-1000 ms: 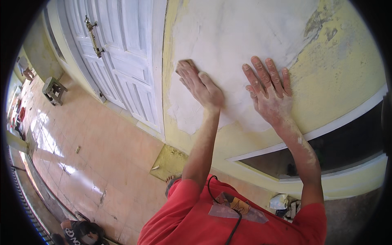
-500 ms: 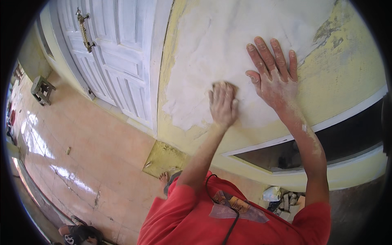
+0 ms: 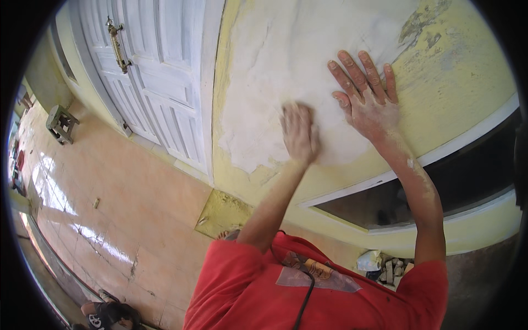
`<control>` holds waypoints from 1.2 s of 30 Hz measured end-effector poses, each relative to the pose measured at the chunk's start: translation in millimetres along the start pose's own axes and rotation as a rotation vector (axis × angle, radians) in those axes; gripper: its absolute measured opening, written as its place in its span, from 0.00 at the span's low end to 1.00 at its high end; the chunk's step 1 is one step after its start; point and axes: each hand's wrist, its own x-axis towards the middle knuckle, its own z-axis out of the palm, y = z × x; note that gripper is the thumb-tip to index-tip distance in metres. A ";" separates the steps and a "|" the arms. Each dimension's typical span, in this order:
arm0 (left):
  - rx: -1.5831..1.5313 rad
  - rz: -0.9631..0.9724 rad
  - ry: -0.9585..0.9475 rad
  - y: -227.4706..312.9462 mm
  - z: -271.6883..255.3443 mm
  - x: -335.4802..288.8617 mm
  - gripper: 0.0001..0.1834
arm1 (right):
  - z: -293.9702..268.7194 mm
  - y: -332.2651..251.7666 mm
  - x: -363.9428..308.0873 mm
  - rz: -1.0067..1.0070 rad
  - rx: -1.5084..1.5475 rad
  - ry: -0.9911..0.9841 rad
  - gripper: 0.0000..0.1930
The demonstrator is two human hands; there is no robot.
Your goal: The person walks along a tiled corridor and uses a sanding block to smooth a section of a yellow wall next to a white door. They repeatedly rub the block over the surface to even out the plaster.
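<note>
My left hand (image 3: 300,133) presses flat against the wall, its fingers together and blurred by motion. Under its fingertips a brownish edge shows, apparently a piece of sandpaper (image 3: 306,108) mostly covered by the hand. The wall bears a large white plaster patch (image 3: 258,82) with ragged edges, surrounded by yellow paint (image 3: 456,104). To the right, my right hand (image 3: 375,113) rests on the patch near its right edge, fingers spread, with nothing in it. Whitish dust coats both hands and runs down the right forearm.
A white panelled double door (image 3: 165,71) with an ornate handle stands left. Below the patch runs a dark window (image 3: 440,190) with a white frame. A stool (image 3: 61,124), a yellow-stained board (image 3: 220,212), a rubble pile (image 3: 393,269) and a person (image 3: 113,314) are on the floor.
My left hand has shifted slightly up the wall while rubbing. The right hand stays spread on the wall, and the whole view has tilted a little.
</note>
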 end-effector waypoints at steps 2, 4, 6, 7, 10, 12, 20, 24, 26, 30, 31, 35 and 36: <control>0.019 0.075 -0.059 -16.0 4.2 -27.8 0.36 | -1.3 -2.0 1.7 0.007 0.038 -0.002 0.33; 0.035 0.069 -0.018 -1.1 -2.4 35.2 0.35 | 6.5 -5.3 -22.5 -0.002 0.128 -0.090 0.35; -0.012 0.003 0.071 17.3 -28.4 98.1 0.35 | 15.7 -6.4 -45.4 -0.255 0.096 -0.153 0.34; -0.010 0.003 0.087 15.8 -32.4 100.8 0.35 | 17.0 -4.0 -44.1 -0.383 0.073 -0.159 0.34; 0.021 0.038 0.114 -8.2 -20.4 44.0 0.35 | -8.0 22.4 2.4 -0.194 0.038 -0.016 0.33; 0.065 0.149 0.056 -28.4 -12.8 23.2 0.35 | -16.2 19.9 18.9 -0.062 -0.028 0.014 0.34; 0.034 0.046 0.023 1.7 -12.1 47.7 0.36 | -3.0 16.1 -21.1 -0.091 0.023 -0.028 0.32; 0.063 0.122 -0.109 -0.3 -0.1 31.9 0.35 | 1.6 27.2 -26.6 -0.037 -0.016 0.018 0.31; 0.040 0.095 -0.061 10.2 -10.9 50.2 0.35 | -2.9 27.9 -33.7 -0.028 -0.005 -0.002 0.30; 0.032 0.020 -0.024 5.4 -5.0 -12.5 0.35 | -6.0 15.2 -23.4 -0.032 0.014 0.000 0.30; 0.023 0.006 -0.006 4.8 -1.6 -12.6 0.35 | -5.3 15.1 -19.8 -0.034 0.016 0.007 0.30; 0.047 0.177 0.028 23.7 -22.6 91.8 0.34 | -0.8 19.3 -31.3 -0.016 0.028 0.008 0.30; 0.020 0.171 0.032 50.0 -39.3 153.5 0.33 | -4.5 23.4 -36.5 -0.009 0.013 -0.011 0.30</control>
